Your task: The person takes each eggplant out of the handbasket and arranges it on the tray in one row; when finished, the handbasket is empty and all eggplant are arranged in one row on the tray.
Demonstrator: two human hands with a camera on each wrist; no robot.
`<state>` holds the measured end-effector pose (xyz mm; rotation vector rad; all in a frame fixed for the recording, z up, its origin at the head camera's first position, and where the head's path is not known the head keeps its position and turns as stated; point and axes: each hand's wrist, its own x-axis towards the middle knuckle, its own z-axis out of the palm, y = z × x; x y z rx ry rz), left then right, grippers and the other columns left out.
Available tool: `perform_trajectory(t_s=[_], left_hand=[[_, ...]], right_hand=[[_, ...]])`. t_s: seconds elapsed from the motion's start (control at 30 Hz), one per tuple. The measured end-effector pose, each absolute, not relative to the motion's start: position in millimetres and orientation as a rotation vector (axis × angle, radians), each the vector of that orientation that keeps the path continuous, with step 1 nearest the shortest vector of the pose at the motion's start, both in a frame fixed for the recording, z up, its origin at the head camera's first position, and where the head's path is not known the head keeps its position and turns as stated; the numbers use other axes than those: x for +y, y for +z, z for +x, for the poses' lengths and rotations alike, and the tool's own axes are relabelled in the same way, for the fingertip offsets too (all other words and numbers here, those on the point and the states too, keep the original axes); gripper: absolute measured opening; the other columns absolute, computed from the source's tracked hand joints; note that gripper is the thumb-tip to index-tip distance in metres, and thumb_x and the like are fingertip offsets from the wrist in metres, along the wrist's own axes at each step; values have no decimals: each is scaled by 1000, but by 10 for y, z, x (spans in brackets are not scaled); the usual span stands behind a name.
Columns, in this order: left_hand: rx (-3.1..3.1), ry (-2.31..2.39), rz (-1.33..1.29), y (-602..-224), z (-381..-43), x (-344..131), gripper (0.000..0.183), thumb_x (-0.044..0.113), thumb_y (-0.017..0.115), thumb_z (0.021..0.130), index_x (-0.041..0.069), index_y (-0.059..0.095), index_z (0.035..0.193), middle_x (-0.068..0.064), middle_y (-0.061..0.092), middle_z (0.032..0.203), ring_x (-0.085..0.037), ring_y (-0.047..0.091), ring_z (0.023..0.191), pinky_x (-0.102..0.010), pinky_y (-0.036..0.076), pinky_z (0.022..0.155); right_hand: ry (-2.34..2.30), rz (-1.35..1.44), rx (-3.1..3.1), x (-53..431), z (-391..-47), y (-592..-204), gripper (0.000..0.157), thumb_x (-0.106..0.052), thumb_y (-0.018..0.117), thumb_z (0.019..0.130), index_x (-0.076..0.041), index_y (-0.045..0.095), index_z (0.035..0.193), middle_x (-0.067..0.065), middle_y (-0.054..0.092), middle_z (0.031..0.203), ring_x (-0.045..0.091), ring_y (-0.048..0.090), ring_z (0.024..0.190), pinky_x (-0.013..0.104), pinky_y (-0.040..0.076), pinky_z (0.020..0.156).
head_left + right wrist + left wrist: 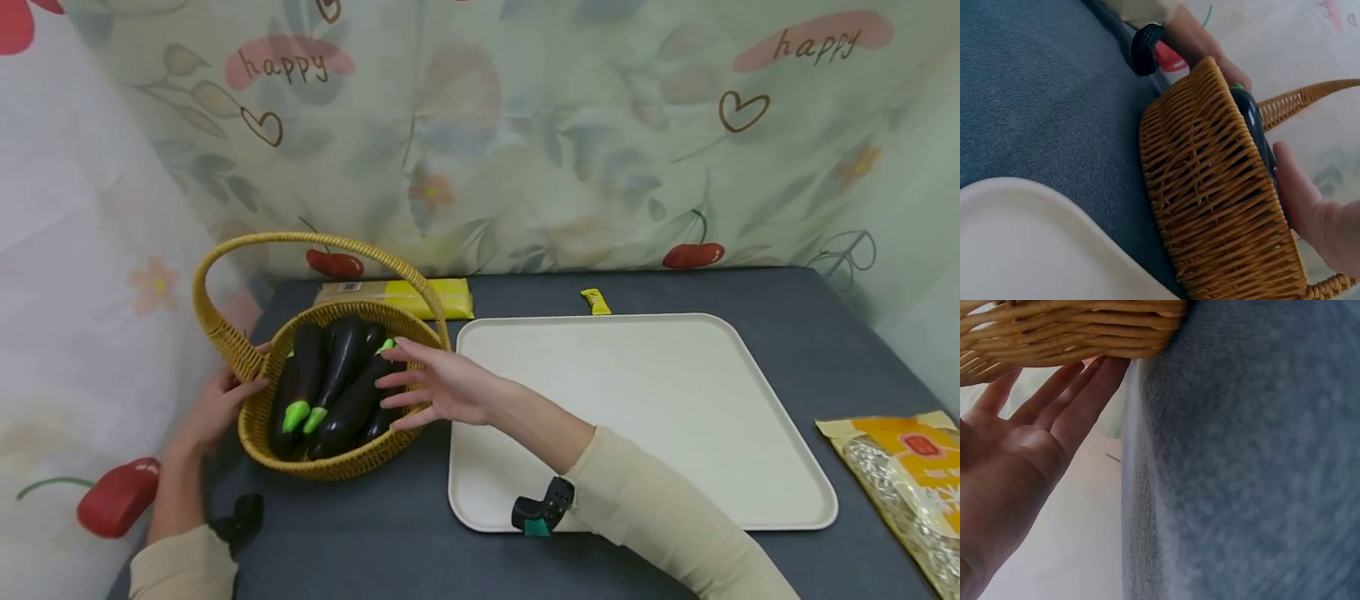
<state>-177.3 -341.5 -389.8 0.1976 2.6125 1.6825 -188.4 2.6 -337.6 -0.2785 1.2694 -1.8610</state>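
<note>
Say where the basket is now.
In the head view, the basket is at the left of the table, between the left hand and the tray.

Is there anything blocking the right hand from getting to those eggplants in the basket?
Nothing visible is. The right hand reaches over the right side of the basket, close to the eggplants. The tall handle arches toward the far side, so it seems out of the way.
</note>
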Motion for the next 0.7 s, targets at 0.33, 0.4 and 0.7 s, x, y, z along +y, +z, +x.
perform_trajectory(t_s=[0.33, 0.4, 0.7], left_hand=[[2546, 1754, 224, -3938, -1812, -3407, 59, 18, 49, 101, 5, 22, 151, -27, 24, 145, -5, 37, 118, -13, 38, 83], [2546, 1754, 225, -3933, -1826, -3402, 60, 18, 49, 100, 4, 21, 151, -27, 25, 145, -5, 37, 117, -13, 37, 83], [2560, 1752, 239, -3928, -1809, -3403, 59, 17, 49, 100, 2, 22, 150, -26, 26, 143, -4, 37, 116, -13, 37, 83]], right_hand=[[-1956, 52, 1396, -286, -1988, -3387, 59, -34, 48, 101, -7, 27, 149, 23, 42, 132, 41, 46, 119, 50, 49, 82], [-1937, 97, 1453, -314, -1993, -3365, 60, -34, 49, 100, -8, 26, 149, 24, 40, 134, 42, 46, 119, 48, 51, 80], [-1809, 102, 1590, -440, -2068, -3336, 55, -27, 50, 100, -3, 31, 146, 26, 34, 140, 44, 45, 120, 46, 52, 79]])
